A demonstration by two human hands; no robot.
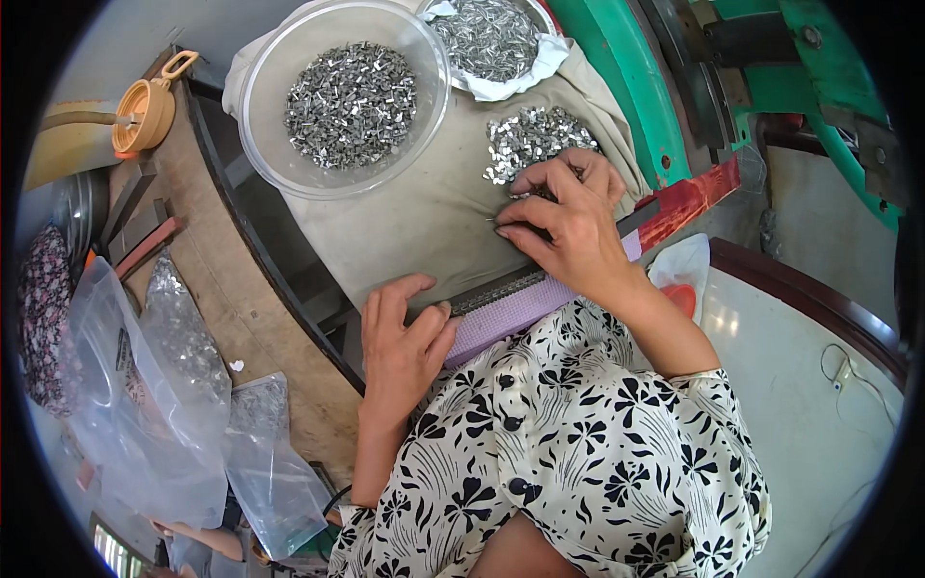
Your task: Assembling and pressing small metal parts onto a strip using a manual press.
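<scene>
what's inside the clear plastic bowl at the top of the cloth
The clear bowl holds a heap of small shiny metal pieces. Bare bowl bottom shows around the heap; whatever lies beneath the heap is covered.

R hand (568, 217) on metal bits (535, 140), L hand (400, 342) on purple strip (520, 310).

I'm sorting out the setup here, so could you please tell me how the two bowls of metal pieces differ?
The clear plastic bowl is in full view; the white bowl behind it is cut off by the picture's edge. The clear bowl's pieces form a small central heap, while the white bowl's cover it nearly rim to rim. Both rest on the beige cloth.
</scene>
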